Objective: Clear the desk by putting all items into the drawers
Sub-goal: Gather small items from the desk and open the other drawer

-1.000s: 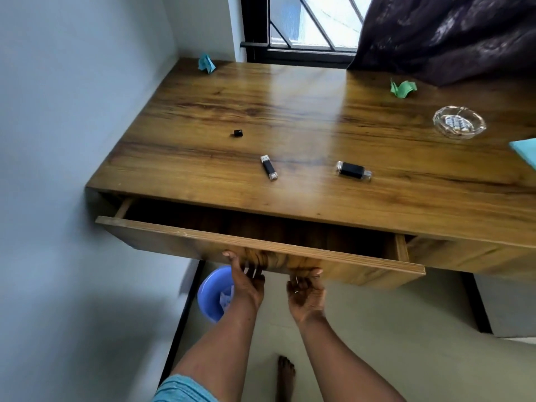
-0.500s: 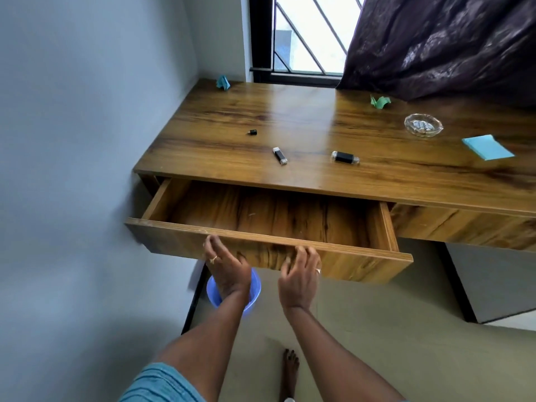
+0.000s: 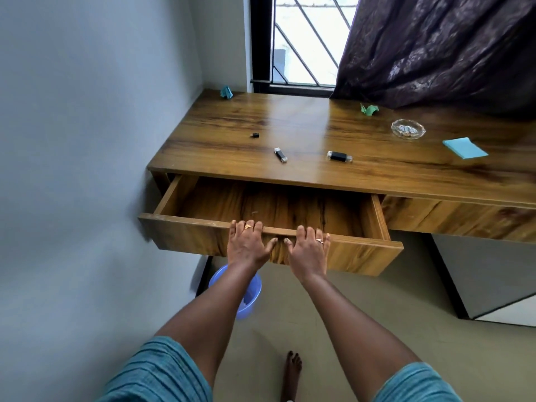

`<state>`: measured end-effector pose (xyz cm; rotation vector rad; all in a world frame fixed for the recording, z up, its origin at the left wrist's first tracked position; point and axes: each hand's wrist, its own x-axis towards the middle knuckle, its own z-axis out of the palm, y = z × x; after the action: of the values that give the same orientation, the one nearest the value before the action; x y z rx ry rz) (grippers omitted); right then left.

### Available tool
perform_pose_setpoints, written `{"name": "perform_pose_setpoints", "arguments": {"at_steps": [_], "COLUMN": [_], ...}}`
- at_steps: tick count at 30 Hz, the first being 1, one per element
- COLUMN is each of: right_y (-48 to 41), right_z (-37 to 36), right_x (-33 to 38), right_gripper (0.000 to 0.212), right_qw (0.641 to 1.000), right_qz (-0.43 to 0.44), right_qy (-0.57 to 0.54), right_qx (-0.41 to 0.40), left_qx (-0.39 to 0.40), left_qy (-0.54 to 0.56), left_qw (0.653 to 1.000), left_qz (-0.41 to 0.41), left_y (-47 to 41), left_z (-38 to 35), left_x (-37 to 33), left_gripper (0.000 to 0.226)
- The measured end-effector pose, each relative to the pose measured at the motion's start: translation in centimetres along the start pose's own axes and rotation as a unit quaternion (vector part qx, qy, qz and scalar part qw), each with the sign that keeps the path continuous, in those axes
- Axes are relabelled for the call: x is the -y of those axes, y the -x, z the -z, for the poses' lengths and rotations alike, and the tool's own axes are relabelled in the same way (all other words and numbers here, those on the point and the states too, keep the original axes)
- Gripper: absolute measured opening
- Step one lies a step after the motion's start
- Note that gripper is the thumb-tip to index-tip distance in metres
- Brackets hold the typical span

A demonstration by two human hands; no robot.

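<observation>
The left drawer (image 3: 179, 236) of the wooden desk (image 3: 290, 120) stands pulled out, and its inside looks bare. My left hand (image 3: 246, 245) and my right hand (image 3: 307, 248) lie side by side on the drawer's front panel, fingers hooked over its top edge. On the desk lie a small black cap (image 3: 254, 135), a slim black-and-silver USB stick (image 3: 280, 154), a black USB drive (image 3: 338, 156), a teal paper figure (image 3: 226, 91), a green paper figure (image 3: 369, 109), a glass dish (image 3: 407, 129) with small items in it, and a blue notepad (image 3: 464, 147).
A second drawer (image 3: 458, 219) to the right is closed. A grey wall borders the desk on the left. A dark curtain (image 3: 435, 47) hangs over the desk's back right. A blue bucket (image 3: 249, 300) stands on the floor under the open drawer, near my bare foot (image 3: 291, 372).
The drawer has slid out from nearly closed to wide open. Both hands have shifted from under its front panel to its top edge. The view has pulled back and up.
</observation>
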<state>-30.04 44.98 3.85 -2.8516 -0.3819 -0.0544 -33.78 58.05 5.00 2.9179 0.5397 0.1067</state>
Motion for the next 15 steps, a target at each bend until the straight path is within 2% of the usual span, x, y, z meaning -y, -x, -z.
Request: {"name": "perform_pose_setpoints", "arguments": {"at_steps": [3, 8, 11, 15], "right_y": [1.0, 3.0, 3.7, 4.6], "right_z": [1.5, 3.4, 4.8, 5.9], "right_x": [0.3, 0.8, 0.6, 0.7], "right_gripper": [0.044, 0.028, 0.020, 0.016], "right_qw": [1.000, 0.991, 0.985, 0.981], "right_qz": [-0.005, -0.042, -0.045, -0.036], "right_qy": [0.000, -0.068, -0.054, -0.038], "right_qx": [0.012, 0.111, 0.157, 0.187], "left_qx": [0.041, 0.089, 0.114, 0.132], "left_qy": [-0.005, -0.042, -0.028, -0.021], "left_qw": [0.999, 0.994, 0.992, 0.990], "left_qz": [0.018, 0.041, 0.049, 0.035], "left_y": [0.7, 3.0, 4.3, 5.2], "left_z": [1.4, 3.8, 4.5, 5.3], "left_x": [-0.7, -1.3, -1.4, -1.7], "left_gripper": [0.055, 0.042, 0.032, 0.030]}}
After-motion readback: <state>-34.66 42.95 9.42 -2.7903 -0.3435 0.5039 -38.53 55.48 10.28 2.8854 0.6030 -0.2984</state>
